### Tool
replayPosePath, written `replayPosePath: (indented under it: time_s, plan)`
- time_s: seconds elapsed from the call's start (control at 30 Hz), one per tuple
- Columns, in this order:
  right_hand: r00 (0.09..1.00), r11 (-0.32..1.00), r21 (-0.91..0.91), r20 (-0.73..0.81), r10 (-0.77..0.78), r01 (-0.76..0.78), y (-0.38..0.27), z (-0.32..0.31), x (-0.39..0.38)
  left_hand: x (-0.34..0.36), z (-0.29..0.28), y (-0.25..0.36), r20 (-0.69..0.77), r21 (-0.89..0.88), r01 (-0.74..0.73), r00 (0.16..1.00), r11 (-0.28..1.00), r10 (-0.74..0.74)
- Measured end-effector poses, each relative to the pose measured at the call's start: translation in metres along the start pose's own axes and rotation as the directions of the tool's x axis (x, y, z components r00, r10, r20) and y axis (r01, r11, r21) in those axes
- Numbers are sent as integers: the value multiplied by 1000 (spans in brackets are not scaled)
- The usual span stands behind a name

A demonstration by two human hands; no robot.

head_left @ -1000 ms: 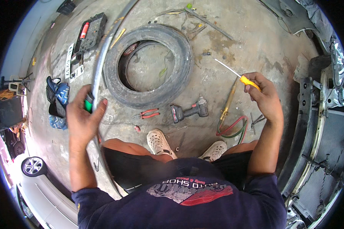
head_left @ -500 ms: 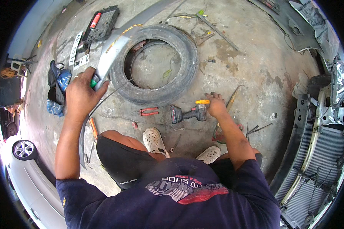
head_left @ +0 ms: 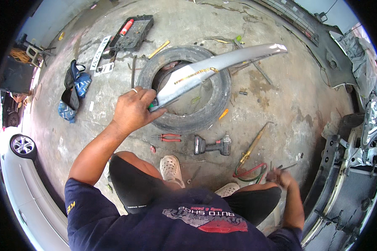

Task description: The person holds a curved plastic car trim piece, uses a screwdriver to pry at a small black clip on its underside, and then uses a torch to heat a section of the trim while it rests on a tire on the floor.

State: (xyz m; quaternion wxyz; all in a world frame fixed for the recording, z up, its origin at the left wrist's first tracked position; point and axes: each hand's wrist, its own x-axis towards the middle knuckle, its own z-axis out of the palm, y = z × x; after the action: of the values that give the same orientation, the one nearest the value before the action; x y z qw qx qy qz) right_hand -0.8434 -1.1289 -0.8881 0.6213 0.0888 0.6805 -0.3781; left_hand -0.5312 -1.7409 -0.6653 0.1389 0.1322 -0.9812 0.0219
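Observation:
My left hand (head_left: pixel 134 108) is closed on the near end of a long, curved silver strip of car body trim (head_left: pixel 205 72). The strip is held over a worn tyre (head_left: pixel 184 115) and reaches out to the right. A bit of green shows by my fingers. Off to the right, next to my knee, my right hand (head_left: pixel 281 179) hovers by some thin dark rods (head_left: pixel 290 166); motion blur hides its fingers. Near it lies a brass gas torch (head_left: pixel 252 145) with red and green hoses. A screwdriver with an orange-yellow handle (head_left: pixel 223 113) rests beside the tyre.
Red-handled pliers (head_left: pixel 170 137) and a cordless drill (head_left: pixel 213 144) lie before my feet. A black tray (head_left: pixel 134 37) holds a red can. A blue bag (head_left: pixel 82 83) sits at left. A silver car (head_left: pixel 33 188) stands left; radiators (head_left: pixel 349 192) and a bumper line the right.
My left hand moved right, swinging the silver strip across the tyre. My right hand left the screwdriver on the floor and moved right and nearer, to the dark rods.

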Motion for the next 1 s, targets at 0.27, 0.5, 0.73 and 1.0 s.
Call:
replayPosePath:
  time_s: [0.27, 0.5, 0.73, 1.0]
  plan:
    - [965, 927, 331, -130, 229, -175, 149, 50, -45, 20, 15, -8, 13, 20, -79, 997, 997, 79]
    - [988, 774, 622, -4, 152, -116, 112, 93, -91, 37, 20, -14, 6, -12, -101, 995, 995, 101]
    - [924, 695, 699, -358, 133, 170, 90, 110, -162, 58, 4, -18, 66, -92, -13, 998, 996, 19]
    - [631, 974, -203, -770, -95, -100, 78, 143, -245, 108, -155, 43, 84, -309, -78, 991, 948, 109]
